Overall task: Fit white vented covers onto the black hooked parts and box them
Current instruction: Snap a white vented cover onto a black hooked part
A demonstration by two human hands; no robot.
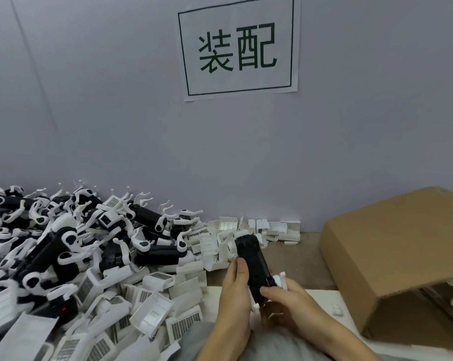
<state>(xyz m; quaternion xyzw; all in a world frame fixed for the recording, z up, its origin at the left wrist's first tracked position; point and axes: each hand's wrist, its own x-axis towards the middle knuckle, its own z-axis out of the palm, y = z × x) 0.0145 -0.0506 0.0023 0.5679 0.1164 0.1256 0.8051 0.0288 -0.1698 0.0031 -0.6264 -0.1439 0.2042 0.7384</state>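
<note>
Black, stiff plastic: the part (254,267) sits between my hands at 6 o'clock, left hand (236,287) curled along its side, right hand (285,303) pinching its near end. Light, I judge; hold the body, not the thin hooks. Box (392,256) at 3 o'clock.

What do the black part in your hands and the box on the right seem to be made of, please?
The black hooked part, held in both hands, looks like moulded plastic with a dull sheen and ribbed detail. The box looks like plain brown corrugated cardboard, matte, with folded flaps.
</note>
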